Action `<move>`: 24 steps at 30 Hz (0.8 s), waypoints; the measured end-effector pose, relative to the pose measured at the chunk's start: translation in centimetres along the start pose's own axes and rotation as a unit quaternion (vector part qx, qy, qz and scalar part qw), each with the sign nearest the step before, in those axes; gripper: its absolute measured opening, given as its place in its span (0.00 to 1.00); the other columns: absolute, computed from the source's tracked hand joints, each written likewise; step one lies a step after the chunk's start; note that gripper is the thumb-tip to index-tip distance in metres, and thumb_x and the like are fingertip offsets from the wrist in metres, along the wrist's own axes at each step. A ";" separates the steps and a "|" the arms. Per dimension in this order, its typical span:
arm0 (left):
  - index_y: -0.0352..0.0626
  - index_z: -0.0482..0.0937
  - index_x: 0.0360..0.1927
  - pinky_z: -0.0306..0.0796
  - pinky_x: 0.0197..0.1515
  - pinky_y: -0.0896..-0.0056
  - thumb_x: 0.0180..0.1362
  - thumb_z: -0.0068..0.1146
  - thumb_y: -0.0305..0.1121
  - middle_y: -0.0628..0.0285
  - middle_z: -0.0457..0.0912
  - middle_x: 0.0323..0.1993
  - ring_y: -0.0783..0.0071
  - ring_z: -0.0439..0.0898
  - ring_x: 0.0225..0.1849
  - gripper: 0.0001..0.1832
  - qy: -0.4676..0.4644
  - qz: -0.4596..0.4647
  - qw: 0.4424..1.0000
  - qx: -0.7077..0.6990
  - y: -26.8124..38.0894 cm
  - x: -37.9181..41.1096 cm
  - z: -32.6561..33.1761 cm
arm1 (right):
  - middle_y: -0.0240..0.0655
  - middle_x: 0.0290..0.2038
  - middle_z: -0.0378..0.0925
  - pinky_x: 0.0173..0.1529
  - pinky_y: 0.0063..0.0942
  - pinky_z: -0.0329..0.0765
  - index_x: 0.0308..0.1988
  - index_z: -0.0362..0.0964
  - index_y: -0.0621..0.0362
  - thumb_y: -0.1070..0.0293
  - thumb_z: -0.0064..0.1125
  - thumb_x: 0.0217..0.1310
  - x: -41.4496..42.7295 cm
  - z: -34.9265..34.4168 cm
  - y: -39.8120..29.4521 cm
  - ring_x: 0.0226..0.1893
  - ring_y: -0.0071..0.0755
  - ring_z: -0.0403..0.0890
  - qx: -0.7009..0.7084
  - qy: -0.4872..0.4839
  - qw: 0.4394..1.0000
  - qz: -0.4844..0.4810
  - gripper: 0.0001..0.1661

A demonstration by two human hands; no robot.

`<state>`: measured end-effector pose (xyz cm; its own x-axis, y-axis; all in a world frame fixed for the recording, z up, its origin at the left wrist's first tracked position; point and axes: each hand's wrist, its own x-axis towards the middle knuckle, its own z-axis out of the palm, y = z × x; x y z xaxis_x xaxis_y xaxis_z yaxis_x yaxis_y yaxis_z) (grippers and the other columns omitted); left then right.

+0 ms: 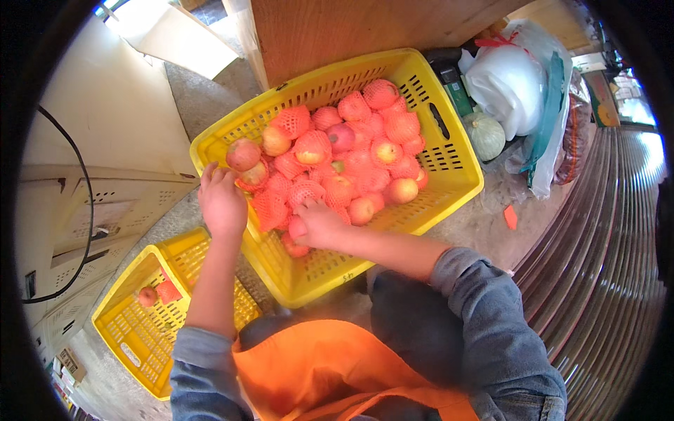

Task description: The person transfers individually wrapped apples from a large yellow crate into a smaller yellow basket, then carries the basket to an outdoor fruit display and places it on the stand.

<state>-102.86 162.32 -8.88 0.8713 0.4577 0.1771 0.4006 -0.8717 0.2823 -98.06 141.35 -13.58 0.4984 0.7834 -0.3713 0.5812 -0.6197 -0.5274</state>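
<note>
A large yellow plastic crate (447, 200) lies before me, holding many apples, most of them in pink foam nets. My left hand (224, 205) is over the crate's left end, fingers bent beside a bare red-yellow apple (243, 154). Whether those fingers grip anything is hidden. Lower in the crate, my right hand (320, 225) is closed around a reddish apple (297, 227), its fingertips by a foam-netted apple (306, 191). Several bare apples, such as a yellow-red one (403, 190), sit along the near side of the pile.
At lower left stands a second yellow crate (121, 347) with a bare apple (147, 296) and pink foam net inside. A pale green squash (484, 136) and a white plastic bag (505, 84) lie right of the large crate. Corrugated sheeting (595, 263) borders the right; a wooden panel (342, 31) stands behind.
</note>
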 end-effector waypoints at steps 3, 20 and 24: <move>0.44 0.80 0.34 0.65 0.53 0.56 0.44 0.52 0.22 0.62 0.78 0.41 0.59 0.68 0.59 0.12 0.010 0.003 1.000 -0.017 -0.5 -0.2 -0.1 | 0.53 0.46 0.72 0.53 0.41 0.71 0.46 0.69 0.62 0.53 0.66 0.44 2.6 -3.7 1.3 0.44 0.52 0.75 0.194 -0.153 0.966 0.077 0.32; 0.43 0.80 0.34 0.66 0.53 0.56 0.44 0.52 0.21 0.61 0.79 0.41 0.57 0.70 0.57 0.13 0.021 0.015 1.000 -0.018 -0.3 0.0 -0.1 | 0.48 0.48 0.74 0.53 0.35 0.72 0.56 0.65 0.55 0.46 0.70 0.39 1.9 -12.5 16.5 0.50 0.45 0.75 0.143 0.112 0.975 0.130 0.45; 0.43 0.80 0.35 0.66 0.53 0.56 0.44 0.52 0.21 0.61 0.78 0.41 0.57 0.69 0.58 0.12 -0.001 0.000 1.000 -0.007 -0.3 -0.2 -0.4 | 0.42 0.45 0.77 0.54 0.32 0.71 0.51 0.70 0.56 0.50 0.68 0.43 1.1 -4.1 7.2 0.47 0.40 0.77 0.278 -0.007 0.960 -0.031 0.37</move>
<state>-103.24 162.54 -8.64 0.8712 0.4584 0.1759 0.3972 -0.8685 0.2965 -90.69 137.57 -14.62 0.4628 0.8208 -0.3348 0.1738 -0.4544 -0.8737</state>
